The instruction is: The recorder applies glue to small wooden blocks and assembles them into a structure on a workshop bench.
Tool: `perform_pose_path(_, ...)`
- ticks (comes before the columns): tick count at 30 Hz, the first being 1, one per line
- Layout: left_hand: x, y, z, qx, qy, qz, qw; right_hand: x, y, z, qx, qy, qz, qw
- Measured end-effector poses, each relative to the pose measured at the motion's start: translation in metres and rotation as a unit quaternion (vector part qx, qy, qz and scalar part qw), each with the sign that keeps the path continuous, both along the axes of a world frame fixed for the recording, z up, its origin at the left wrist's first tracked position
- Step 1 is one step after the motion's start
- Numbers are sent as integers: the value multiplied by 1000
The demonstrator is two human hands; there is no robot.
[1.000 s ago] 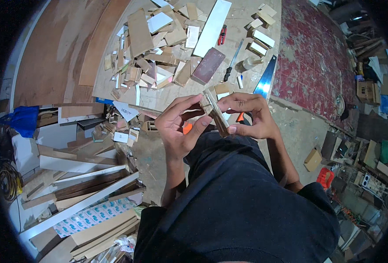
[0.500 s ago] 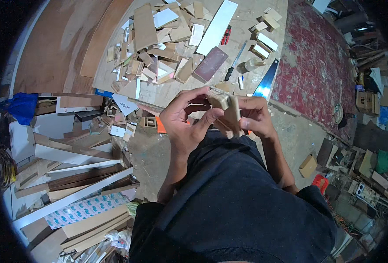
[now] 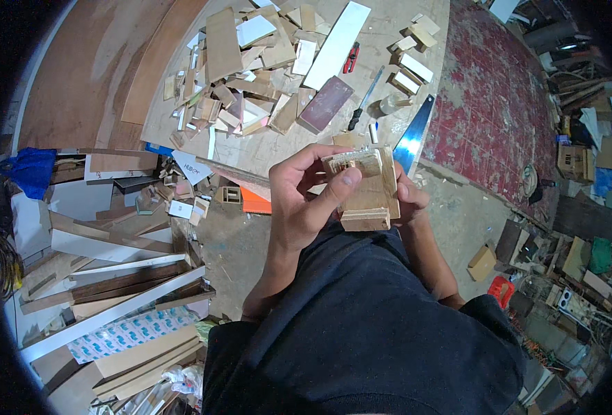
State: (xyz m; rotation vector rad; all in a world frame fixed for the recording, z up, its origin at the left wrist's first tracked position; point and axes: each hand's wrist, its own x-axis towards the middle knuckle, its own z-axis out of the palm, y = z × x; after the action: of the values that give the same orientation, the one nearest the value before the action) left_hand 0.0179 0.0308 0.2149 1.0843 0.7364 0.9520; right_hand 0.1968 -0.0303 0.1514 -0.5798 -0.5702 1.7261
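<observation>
Between my hands, in front of my body, is a small assembly of plywood pieces point(image 3: 369, 193): a flat board with thicker blocks along its upper and lower ends. My left hand point(image 3: 304, 192) grips it from the left, the thumb pressed on the upper block. On the opposite edge my right hand point(image 3: 410, 198) has hold of it, most of its fingers hidden behind the board. Past the piece, on the work table, a handsaw point(image 3: 413, 137) lies near the right edge, with a screwdriver point(image 3: 364, 102) and a small glass jar point(image 3: 391, 104) close by.
Wood offcuts point(image 3: 250, 76) are heaped on the table point(image 3: 212, 153), beside a long white board point(image 3: 337, 45) and red-handled pliers point(image 3: 351, 58). Small blocks point(image 3: 414, 68) stand at its right. Planks point(image 3: 119, 242) crowd the floor at left. Scrap and a red basket point(image 3: 501, 290) lie at right.
The wooden assembly has been turned so its broad face and lower block now show. Both hands have shifted slightly downward with it, keeping their hold.
</observation>
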Motion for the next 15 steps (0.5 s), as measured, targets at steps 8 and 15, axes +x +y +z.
perform_pose_path(8,1,-3,-19,-78,-46,38,995,9,-4,-15,-34,-46,30,998)
perform_pose_path(15,-32,-9,-68,-239,-62,129,960,84,-18,-112,-283,-347,-80,890)
